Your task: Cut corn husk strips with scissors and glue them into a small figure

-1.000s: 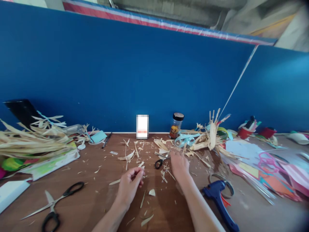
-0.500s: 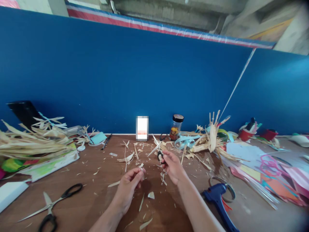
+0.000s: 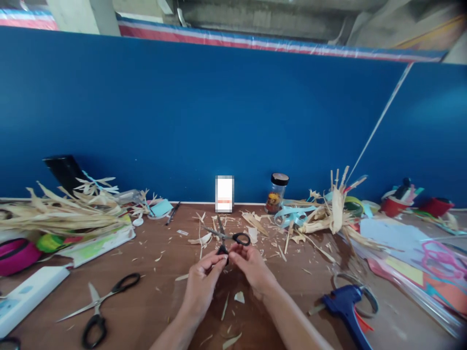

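In front of me is a pair of black-handled scissors (image 3: 223, 236), blades spread and pointing away. My left hand (image 3: 206, 277) is closed, its thumb and fingers pinching the nearer handle loop. Right beside it, my right hand (image 3: 253, 272) has thumb and fingertips drawn together close to the same loop; what they grip is hidden. The other handle loop shows just above my right fingers. Under and around both hands lie dry husk scraps, among them a small pale piece (image 3: 239, 297).
Another pair of scissors (image 3: 97, 304) lies open at left, near a white power strip (image 3: 34, 296). Dried husks (image 3: 65, 214) pile up behind it. A blue glue gun (image 3: 345, 301) rests at right. A lidded jar (image 3: 276, 194) stands by the blue partition (image 3: 233, 112).
The scissors have shifted from my right hand to between both hands, with one loop now at my left fingers. My hands have come together. The small pale piece in my left fingers no longer shows.
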The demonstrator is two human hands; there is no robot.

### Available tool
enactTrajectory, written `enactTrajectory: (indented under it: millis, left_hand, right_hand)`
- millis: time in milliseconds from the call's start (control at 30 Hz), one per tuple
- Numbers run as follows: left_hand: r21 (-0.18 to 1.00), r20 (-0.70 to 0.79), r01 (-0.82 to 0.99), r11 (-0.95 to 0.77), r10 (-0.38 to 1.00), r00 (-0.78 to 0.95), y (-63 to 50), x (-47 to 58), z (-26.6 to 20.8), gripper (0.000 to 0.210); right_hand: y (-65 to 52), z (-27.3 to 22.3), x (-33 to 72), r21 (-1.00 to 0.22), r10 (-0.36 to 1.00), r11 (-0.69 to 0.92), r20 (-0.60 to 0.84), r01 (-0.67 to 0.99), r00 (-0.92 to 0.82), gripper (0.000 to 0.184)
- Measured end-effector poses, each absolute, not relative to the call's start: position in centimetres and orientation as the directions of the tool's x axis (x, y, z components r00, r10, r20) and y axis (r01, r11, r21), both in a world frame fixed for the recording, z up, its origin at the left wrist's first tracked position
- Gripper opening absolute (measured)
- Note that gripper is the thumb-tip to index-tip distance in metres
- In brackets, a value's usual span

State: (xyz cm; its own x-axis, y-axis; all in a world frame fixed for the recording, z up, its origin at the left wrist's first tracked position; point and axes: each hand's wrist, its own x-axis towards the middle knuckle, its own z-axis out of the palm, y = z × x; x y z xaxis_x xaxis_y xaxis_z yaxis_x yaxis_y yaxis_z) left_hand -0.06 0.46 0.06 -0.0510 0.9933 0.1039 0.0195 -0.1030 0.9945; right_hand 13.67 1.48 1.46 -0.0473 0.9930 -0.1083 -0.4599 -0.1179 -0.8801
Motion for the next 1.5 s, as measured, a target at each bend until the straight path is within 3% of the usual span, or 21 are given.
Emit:
enactTrajectory:
  millis: [133, 233, 300, 400, 500, 600, 1033, 1333, 1500]
  left_hand:
    - [0.996, 0.09, 0.021, -0.089, 0.995, -0.033, 0.4, -0.1, 0.2, 0.023]
    - [0.998, 0.06, 0.004, -0.06, 0.998, 0.0, 0.3, 0.1, 0.3, 0.023]
    - [0.998, 0.062, -0.01, -0.062, 0.998, 0.017, 0.2, 0.2, 0.5, 0.022]
    - [0.997, 0.08, -0.023, -0.079, 0.995, 0.057, 0.0, 0.3, 1.0, 0.02]
    - [0.991, 0.116, 0.047, -0.124, 0.983, 0.14, -0.2, 0.2, 2.0, 0.018]
    - [0.974, 0.162, 0.12, -0.19, 0.964, 0.213, -0.2, 0.3, 2.9, 0.018]
    - [0.978, 0.207, -0.016, -0.21, 0.942, 0.263, 5.4, 0.6, 4.4, 0.015]
    - [0.967, 0.024, -0.255, 0.031, 0.978, 0.208, 4.7, 1.0, 1.4, 0.025]
    - [0.949, -0.05, -0.292, 0.116, 0.974, 0.222, 4.3, 1.1, 0.9, 0.032]
  right_hand:
    - [1.9, 2.6, 15.6, -0.765, 0.989, -0.142, -0.142, -0.628, -0.051, 0.038]
    - [2.0, 2.7, 16.1, -0.766, 0.966, -0.259, -0.204, -0.588, -0.159, 0.034]
    - [2.1, 2.4, 16.1, -0.761, 0.96, -0.277, -0.238, -0.587, -0.144, 0.03]
    - [2.3, 2.2, 16.2, -0.693, 0.96, -0.261, -0.262, -0.672, -0.103, 0.038]
    - [2.4, 2.4, 17.1, -0.648, 0.928, -0.372, -0.26, -0.664, -0.266, 0.051]
    - [2.2, 2.8, 18.2, -0.642, 0.892, -0.437, -0.214, -0.631, -0.399, 0.054]
    - [2.1, 2.5, 17.5, -0.737, 0.954, -0.23, -0.042, -0.636, -0.296, 0.028]
    - [2.5, 1.3, 17.0, -0.75, 0.932, -0.298, -0.094, -0.59, -0.351, 0.025]
    - [2.2, 1.1, 16.4, -0.789, 0.958, -0.231, -0.081, -0.57, -0.276, 0.027]
